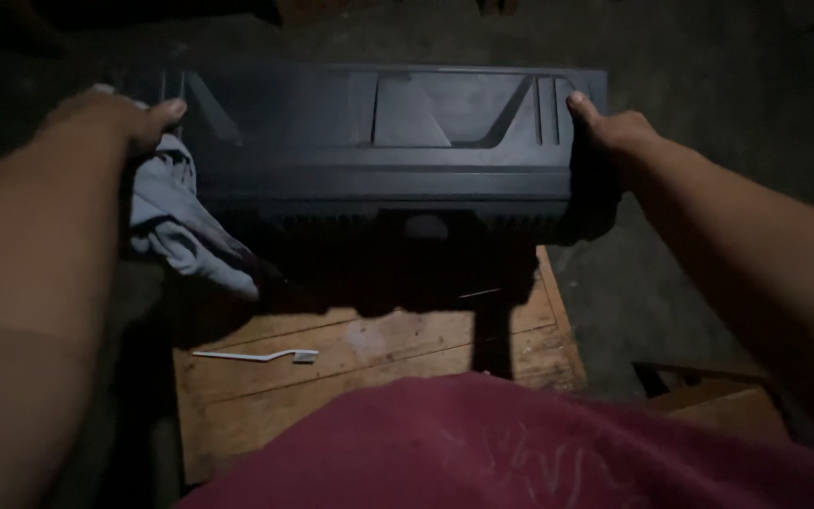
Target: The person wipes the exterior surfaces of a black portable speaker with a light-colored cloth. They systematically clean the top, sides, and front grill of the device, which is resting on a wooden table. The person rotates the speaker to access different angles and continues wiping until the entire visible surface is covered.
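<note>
A long dark plastic case (379,141) with moulded ribs lies across a wooden board (350,368) in dim light. My left hand (110,118) grips the case's left end, and a grey cloth (176,221) hangs down from under that hand. My right hand (614,137) grips the case's right end, thumb on top. Both forearms reach forward on either side.
A white toothbrush (256,355) lies on the wooden board near its left side. A red garment (520,452) fills the bottom of the view. A second wooden piece (708,391) sits at lower right on the grey concrete floor (690,57).
</note>
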